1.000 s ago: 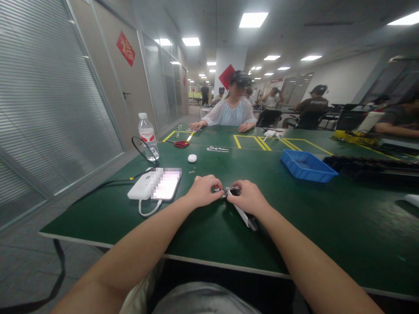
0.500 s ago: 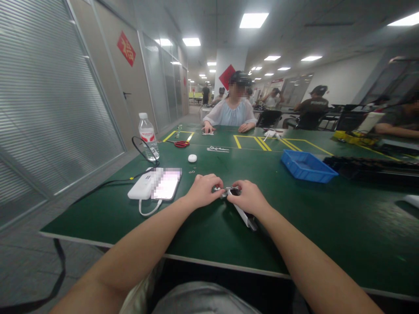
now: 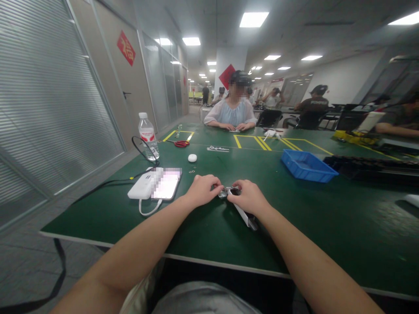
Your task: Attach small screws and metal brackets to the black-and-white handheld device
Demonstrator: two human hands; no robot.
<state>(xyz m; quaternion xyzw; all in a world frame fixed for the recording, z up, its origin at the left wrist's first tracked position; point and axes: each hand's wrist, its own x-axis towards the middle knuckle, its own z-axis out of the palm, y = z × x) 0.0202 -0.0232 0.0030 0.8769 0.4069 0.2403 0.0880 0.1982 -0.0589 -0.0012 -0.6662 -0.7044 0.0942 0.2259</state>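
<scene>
My right hand (image 3: pixel 249 196) is closed round the upper end of a long white part with a dark inside (image 3: pixel 241 213). Its lower end, with a grey metallic tip, points toward me on the table. At the upper end sits a small shiny metallic piece (image 3: pixel 223 193). My left hand (image 3: pixel 205 190) has thumb and fingers brought together at the left side of this piece. The exact kind of both parts is too small and partly covered to make out.
A white power bank (image 3: pixel 139 185) and a phone (image 3: pixel 167 185) lie left, with a water bottle (image 3: pixel 149 137) behind. Ahead are a white case (image 3: pixel 192 158), small rings (image 3: pixel 192 172), metal strips (image 3: pixel 218 149) and red-handled scissors (image 3: pixel 181 144). A blue tray (image 3: pixel 307 165) stands right. A person (image 3: pixel 233 111) sits opposite.
My left fingertips have shifted slightly, and more of the shiny piece shows. My right hand stays put. The person opposite has brought both hands together over a small thing.
</scene>
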